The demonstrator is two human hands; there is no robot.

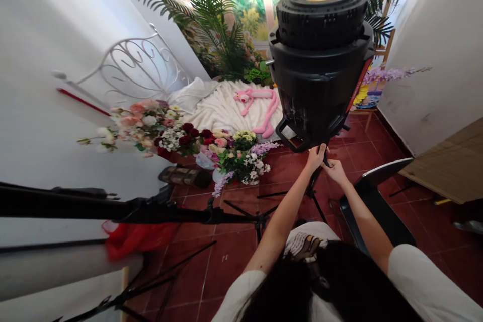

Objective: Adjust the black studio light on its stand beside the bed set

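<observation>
A large black studio light (319,75) with a red stripe on its right side stands upright in front of me, on top of a thin black stand (312,185). Just beneath the light, my left hand (317,157) is closed round the upper part of the stand. My right hand (335,170) is close beside it, slightly lower, its fingers pressed on the stand or a small knob there, which is too small to tell. The light's black handle frame (290,135) sits just above my left hand.
Artificial flowers (241,161) and a bed with a cream blanket (215,105) and a pink plush toy (266,95) lie ahead. Another black stand (169,211) crosses the left side. A black chair (381,211) is at the right, near a wooden board (449,161).
</observation>
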